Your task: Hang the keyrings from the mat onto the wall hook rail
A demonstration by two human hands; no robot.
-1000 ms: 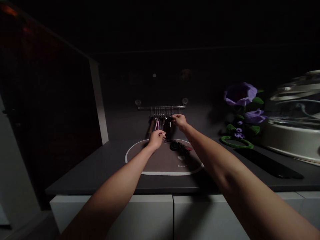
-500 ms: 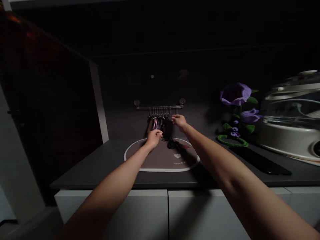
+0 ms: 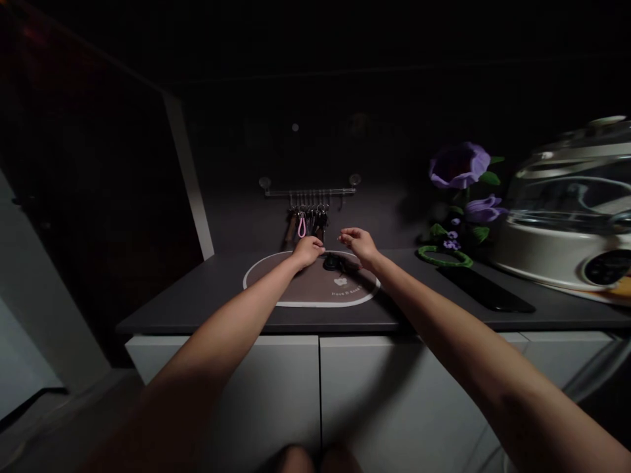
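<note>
Over the back of the brown oval mat (image 3: pixel 296 289), my left hand (image 3: pixel 309 251) is closed in a pinch beside a black round item (image 3: pixel 332 262). What its fingers hold, if anything, is too small to make out. To its right, my right hand (image 3: pixel 359 243) hovers with fingers pinched together, their contents unclear. It partly covers the dark objects lying behind the black item. Behind both hands, a clear rail (image 3: pixel 310 192) with several hooks carries keys (image 3: pixel 323 220), a pink loop (image 3: pixel 302 225) and a brown strap-like piece (image 3: pixel 291 226).
Purple artificial flowers (image 3: pixel 461 165) with a green ring base (image 3: pixel 446 257) stand right of the mat. Near them lie a flat black slab (image 3: pixel 486 289) and a large cream appliance (image 3: pixel 557 243) with a clear window. White cabinet doors (image 3: pixel 276 381) are below the dark counter (image 3: pixel 187 302).
My right hand has dropped from near the rail towards the mat. My left hand has shifted slightly right, closer to the black item. The view has tilted a little downward.
</note>
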